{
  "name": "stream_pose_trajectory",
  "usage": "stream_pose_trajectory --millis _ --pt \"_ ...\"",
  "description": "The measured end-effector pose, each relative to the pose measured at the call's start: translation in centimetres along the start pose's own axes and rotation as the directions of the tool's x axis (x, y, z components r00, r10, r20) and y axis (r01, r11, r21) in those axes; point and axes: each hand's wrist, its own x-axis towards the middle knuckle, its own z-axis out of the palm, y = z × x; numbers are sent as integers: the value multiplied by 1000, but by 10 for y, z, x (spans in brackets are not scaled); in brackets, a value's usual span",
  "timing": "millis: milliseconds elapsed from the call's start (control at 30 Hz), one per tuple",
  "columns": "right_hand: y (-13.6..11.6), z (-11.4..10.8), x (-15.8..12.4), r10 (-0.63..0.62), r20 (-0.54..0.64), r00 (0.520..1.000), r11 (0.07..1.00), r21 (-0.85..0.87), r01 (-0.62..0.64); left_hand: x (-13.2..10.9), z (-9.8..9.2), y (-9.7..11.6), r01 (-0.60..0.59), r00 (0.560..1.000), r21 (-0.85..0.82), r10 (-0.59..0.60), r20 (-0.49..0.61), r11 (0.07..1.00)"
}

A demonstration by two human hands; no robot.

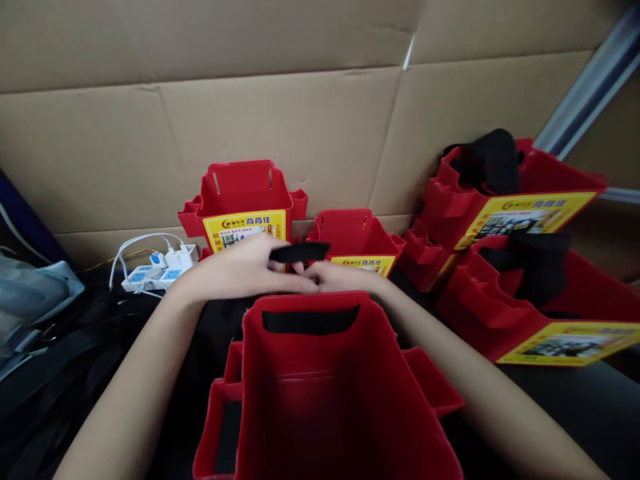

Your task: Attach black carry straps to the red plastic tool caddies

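Note:
In front of me stands a red plastic box point(310, 393) with side pockets, its open top toward me. A black strap point(310, 321) runs through the two slots in its far wall. Just beyond that wall, my left hand point(245, 267) is closed on the black strap's end point(300, 252), which sticks out past the fingers. My right hand point(340, 277) meets it there, with bent fingers close to the left fingertips. The box rim and the left hand partly hide the right fingers, so what they hold is unclear.
Red boxes with yellow labels stand behind, one at left point(245, 190) and one in the middle point(350, 233). More at right point(540, 173) hold black straps. A white power strip point(160, 267) and heaped black webbing point(75, 373) lie left. Cardboard point(280, 140) forms the back.

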Motion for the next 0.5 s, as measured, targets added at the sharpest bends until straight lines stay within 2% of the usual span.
stream_pose_trajectory --millis 67,133,200,267,333,500 --pt "-3 -12 -5 -23 -50 998 999 22 25 5 -2 -7 85 977 -64 -96 -188 994" --pt "-7 -24 -14 -54 -115 992 993 101 66 12 -2 -16 127 954 -90 -146 -262 988" --pt "-11 -33 -25 -94 -188 978 969 208 133 19 -1 -24 137 969 -97 -154 -194 986" --pt "-16 -38 -33 -146 -256 956 939 268 216 25 2 -31 109 992 -124 -117 -55 986" --pt "-20 -38 -37 -190 -302 934 921 274 276 29 6 -36 72 996 -182 -60 70 981" --pt "-26 -36 -38 -199 -430 881 919 231 321 34 17 -47 25 979 -271 32 201 962"
